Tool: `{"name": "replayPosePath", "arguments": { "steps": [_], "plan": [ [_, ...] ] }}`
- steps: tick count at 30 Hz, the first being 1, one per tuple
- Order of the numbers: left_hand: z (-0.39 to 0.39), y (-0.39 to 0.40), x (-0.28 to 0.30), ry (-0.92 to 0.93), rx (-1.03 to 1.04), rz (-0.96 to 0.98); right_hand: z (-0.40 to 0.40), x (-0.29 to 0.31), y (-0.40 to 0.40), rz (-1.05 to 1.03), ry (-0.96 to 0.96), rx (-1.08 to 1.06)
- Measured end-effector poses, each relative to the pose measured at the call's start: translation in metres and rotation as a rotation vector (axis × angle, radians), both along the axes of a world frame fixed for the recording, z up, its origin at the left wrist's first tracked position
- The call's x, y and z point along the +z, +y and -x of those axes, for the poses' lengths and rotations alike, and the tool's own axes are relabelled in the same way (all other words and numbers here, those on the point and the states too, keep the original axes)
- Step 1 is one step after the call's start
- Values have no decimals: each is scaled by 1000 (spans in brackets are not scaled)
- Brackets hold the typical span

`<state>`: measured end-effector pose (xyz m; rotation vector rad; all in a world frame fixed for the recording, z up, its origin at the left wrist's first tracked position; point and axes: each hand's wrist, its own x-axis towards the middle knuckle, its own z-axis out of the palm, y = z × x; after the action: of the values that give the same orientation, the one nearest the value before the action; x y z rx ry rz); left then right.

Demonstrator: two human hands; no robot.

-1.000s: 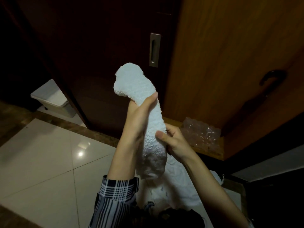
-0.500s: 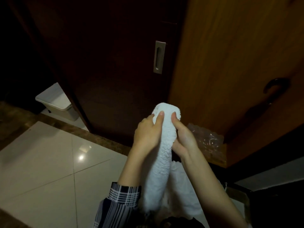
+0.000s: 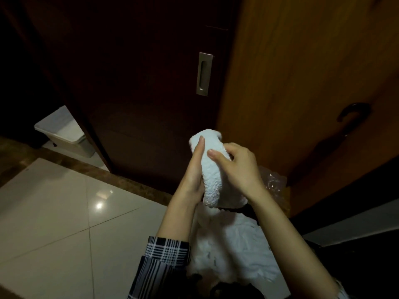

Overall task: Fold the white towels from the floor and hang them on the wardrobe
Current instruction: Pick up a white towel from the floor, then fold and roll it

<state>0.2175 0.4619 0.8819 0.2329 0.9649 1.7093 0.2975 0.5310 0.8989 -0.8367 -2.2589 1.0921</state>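
Note:
A small white towel (image 3: pixel 212 175), folded into a thick bundle, is held upright in mid-air between both hands in front of the wooden wardrobe door (image 3: pixel 302 83). My left hand (image 3: pixel 194 171) lies flat along its left side with straight fingers. My right hand (image 3: pixel 237 167) grips its right side, thumb across the front. More white towels (image 3: pixel 233 255) lie in a heap on the floor below my arms.
A dark sliding door with a metal recessed handle (image 3: pixel 204 73) stands left of the wardrobe door. A white lidded bin (image 3: pixel 64 132) sits at the left. Crumpled clear plastic (image 3: pixel 274 182) lies at the wardrobe's base. Glossy white floor tiles (image 3: pixel 54 212) spread to the left.
The towel came down from its raised position and is now folded shorter into a compact bundle. My right hand moved up over its top right side.

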Motion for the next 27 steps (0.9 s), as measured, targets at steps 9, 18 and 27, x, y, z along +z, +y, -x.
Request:
{"name": "replayPosePath", "arguments": {
  "steps": [9,18,27],
  "plan": [
    [0,-8,2,-77,-75,-51,-9,5,9,1061,216,142],
    [14,-19,0,170,56,134,-30,-44,-6,744,-33,266],
    [21,-28,5,540,317,164,-34,-37,5,675,9,154]
  ]
}}
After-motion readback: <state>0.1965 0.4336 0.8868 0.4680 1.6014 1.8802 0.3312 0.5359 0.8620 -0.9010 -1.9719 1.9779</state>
